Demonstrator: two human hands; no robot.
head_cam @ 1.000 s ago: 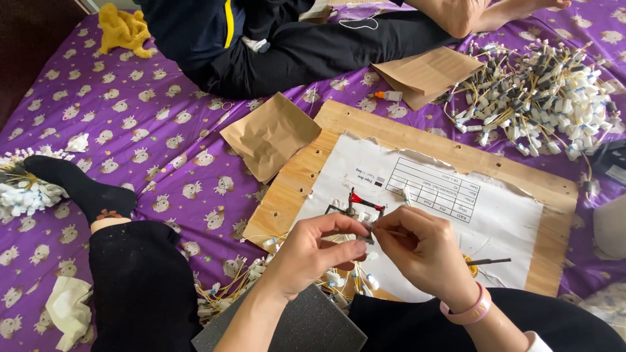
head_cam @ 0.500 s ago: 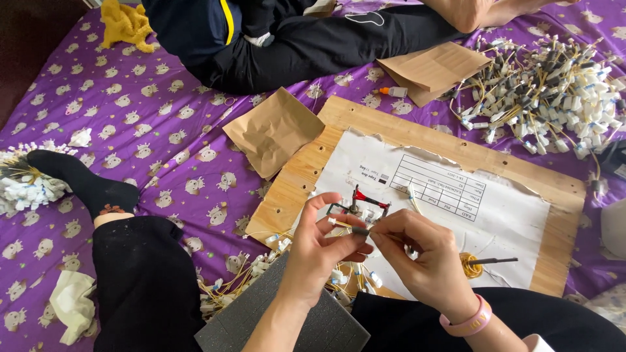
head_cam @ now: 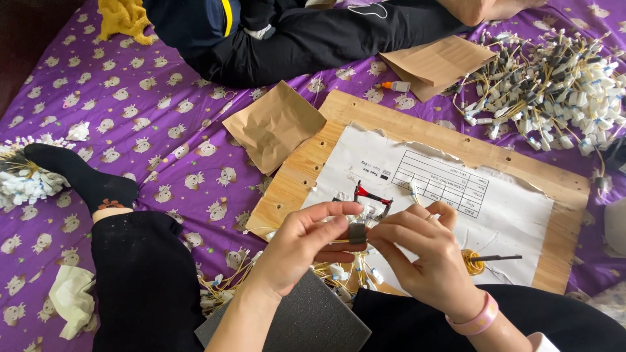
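Left hand (head_cam: 306, 244): closed, thumb and fingers pinching small dark sleeve (head_cam: 357, 233) on thin yellow wire (head_cam: 339, 242); held raised, close to eyes, for fine work.
Right hand (head_cam: 424, 251): fingertips closed on same sleeve from opposite side, steadying it; pink wristband (head_cam: 475, 317) on wrist.
Sleeve sits between both hands, above near edge of wooden board (head_cam: 297, 179).
Paper sheet (head_cam: 515, 218) lies on board beyond hands, red-and-black jig (head_cam: 372, 195) just beyond fingertips, within reach.
Loose wires (head_cam: 336, 270) directly below hands.
Wire pile (head_cam: 554, 85) well beyond right hand.
Grey foam pad (head_cam: 306, 322) under left wrist.
Purple bedsheet (head_cam: 163, 130) under everything.
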